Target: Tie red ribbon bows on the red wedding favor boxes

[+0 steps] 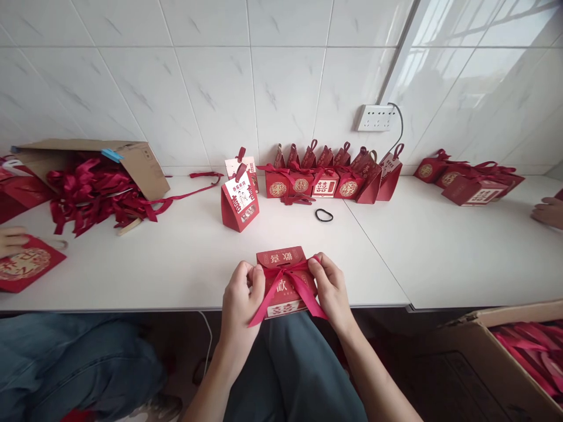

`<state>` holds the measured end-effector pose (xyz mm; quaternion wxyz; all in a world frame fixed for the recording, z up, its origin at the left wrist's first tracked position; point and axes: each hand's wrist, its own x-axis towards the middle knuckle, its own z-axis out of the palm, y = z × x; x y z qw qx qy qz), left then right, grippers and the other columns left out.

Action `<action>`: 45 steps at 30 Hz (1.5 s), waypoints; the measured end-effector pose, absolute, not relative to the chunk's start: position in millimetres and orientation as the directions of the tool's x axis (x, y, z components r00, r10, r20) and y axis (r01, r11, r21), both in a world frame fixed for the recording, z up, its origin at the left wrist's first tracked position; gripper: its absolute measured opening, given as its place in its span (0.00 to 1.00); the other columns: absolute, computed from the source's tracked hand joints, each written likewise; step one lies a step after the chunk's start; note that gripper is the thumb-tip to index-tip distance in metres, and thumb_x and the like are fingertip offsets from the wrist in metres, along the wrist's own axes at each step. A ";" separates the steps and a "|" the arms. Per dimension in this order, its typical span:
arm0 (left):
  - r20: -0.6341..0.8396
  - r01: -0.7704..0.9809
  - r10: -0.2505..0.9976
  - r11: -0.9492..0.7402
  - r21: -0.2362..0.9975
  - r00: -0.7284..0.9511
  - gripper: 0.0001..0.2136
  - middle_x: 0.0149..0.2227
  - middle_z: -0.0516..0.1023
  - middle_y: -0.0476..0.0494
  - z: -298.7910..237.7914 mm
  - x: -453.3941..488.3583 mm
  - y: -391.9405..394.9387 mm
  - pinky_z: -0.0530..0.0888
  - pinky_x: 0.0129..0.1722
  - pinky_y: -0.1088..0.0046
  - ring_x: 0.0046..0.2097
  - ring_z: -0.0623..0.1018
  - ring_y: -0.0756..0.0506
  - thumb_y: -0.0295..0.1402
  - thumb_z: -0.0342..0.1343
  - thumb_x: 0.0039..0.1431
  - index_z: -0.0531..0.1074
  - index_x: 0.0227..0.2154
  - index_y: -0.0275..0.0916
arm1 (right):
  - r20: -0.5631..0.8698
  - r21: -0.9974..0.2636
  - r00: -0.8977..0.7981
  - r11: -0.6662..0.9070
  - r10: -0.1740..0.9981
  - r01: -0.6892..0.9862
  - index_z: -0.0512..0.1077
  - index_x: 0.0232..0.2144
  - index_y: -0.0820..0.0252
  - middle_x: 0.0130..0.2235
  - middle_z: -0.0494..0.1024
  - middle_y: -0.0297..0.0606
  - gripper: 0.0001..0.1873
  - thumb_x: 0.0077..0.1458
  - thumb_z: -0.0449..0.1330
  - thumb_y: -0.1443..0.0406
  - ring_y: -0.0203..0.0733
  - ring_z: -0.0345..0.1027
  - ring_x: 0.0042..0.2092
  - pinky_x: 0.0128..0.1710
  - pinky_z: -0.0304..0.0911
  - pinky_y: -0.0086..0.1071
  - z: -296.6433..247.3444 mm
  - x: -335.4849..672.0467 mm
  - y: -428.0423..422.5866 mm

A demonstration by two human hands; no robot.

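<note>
A red gift box with gold lettering lies at the table's front edge, in front of my body. Around it runs a red ribbon, knotted on top, with two tails hanging down over the front side. My left hand is closed at the left of the knot, pinching the ribbon near the box's edge. On the opposite side, the thumb and fingers of my right hand pinch the ribbon at the box's right edge. Fingers partly cover both pinched parts.
Red boxes stand along the wall, two handled ones left of them, more at right. Ribbons spill from a carton; another carton stands lower right. A black band lies mid-table. Other people's hands appear at both sides.
</note>
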<state>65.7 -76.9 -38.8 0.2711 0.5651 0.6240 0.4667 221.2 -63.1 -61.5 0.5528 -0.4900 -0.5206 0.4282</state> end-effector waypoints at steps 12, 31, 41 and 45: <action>0.113 0.228 0.980 -0.073 0.971 -0.165 0.18 0.18 0.53 0.56 -37.2 62.6 -68.6 0.58 0.20 0.79 0.22 0.57 0.54 0.43 0.50 0.54 0.52 0.18 0.40 | 0.753 -0.118 -0.447 0.768 0.482 0.630 0.67 0.47 0.64 0.43 0.75 0.43 0.15 0.58 0.53 0.74 0.42 0.66 0.48 0.52 0.52 0.43 -42.3 189.5 -102.8; 0.346 0.570 0.922 -0.382 0.727 0.177 0.04 0.44 0.71 0.45 -23.6 63.3 -57.2 0.68 0.52 0.65 0.51 0.70 0.43 0.31 0.53 0.55 0.72 0.30 0.42 | 0.891 -0.285 -0.236 0.882 0.388 0.376 0.71 0.38 0.61 0.34 0.78 0.39 0.15 0.51 0.52 0.79 0.42 0.71 0.42 0.44 0.65 0.40 -63.9 201.2 -94.6; 0.330 0.536 0.937 -0.339 0.773 0.117 0.03 0.43 0.72 0.45 -23.5 63.5 -55.5 0.68 0.52 0.60 0.50 0.72 0.40 0.30 0.56 0.53 0.72 0.26 0.43 | 0.875 -0.247 -0.330 0.914 0.353 0.323 0.71 0.36 0.59 0.32 0.79 0.33 0.15 0.50 0.53 0.78 0.36 0.72 0.37 0.54 0.55 0.41 -58.9 203.5 -97.5; 0.347 0.515 0.932 -0.351 0.782 0.108 0.03 0.45 0.72 0.44 -26.3 64.0 -55.3 0.67 0.53 0.61 0.51 0.72 0.42 0.35 0.56 0.55 0.73 0.29 0.43 | 0.879 -0.294 -0.300 0.917 0.370 0.269 0.69 0.40 0.59 0.33 0.78 0.37 0.12 0.55 0.51 0.69 0.43 0.71 0.38 0.48 0.58 0.45 -50.1 211.7 -102.7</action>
